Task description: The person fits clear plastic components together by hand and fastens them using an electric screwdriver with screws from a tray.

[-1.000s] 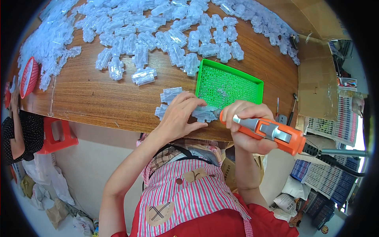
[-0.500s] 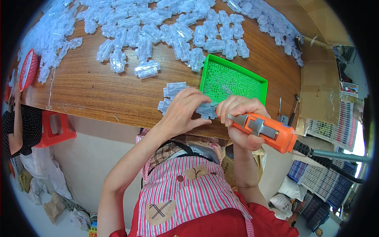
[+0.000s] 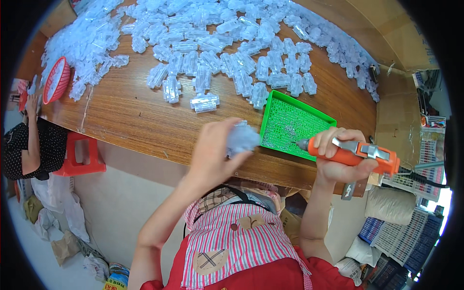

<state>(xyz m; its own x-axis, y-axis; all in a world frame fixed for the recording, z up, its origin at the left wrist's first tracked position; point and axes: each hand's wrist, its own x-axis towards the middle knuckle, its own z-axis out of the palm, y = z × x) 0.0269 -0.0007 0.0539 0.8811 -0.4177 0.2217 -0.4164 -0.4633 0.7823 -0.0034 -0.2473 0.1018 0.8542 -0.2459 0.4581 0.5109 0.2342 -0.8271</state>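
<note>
1. The piece (image 3: 243, 140), pale, translucent plastic, sits in the left hand (image 3: 212, 147), near the table's front edge; blur hides its finer shape.
2. That hand is curved around it, thumb on the near side, fingers on the far side.
3. The right hand (image 3: 333, 167) wraps round a driver (image 3: 350, 157): smooth orange body, shiny metal lever along the top, tapered grey nose. Its thin tip points left, overlapping the tray in view; whether they touch, I cannot tell.
4. The tray (image 3: 290, 108) is bright green plastic, rectangular, low-walled, its floor a fine mesh strewn with small, silvery metal bits (image 3: 290, 130).
5. Beyond, clear pieces (image 3: 204, 102), blocky with stubby projections, lie scattered, merging into glossy heaps (image 3: 89, 43).
6. The table (image 3: 125, 125) is brown, wood-grained.
7. Leftward stands a tilted red basket (image 3: 57, 81), ribbed; rightward, creased brown cardboard (image 3: 396, 106).
8. Below left: a red stool (image 3: 87, 157), beside a co-worker's dotted black clothing (image 3: 48, 145).
</note>
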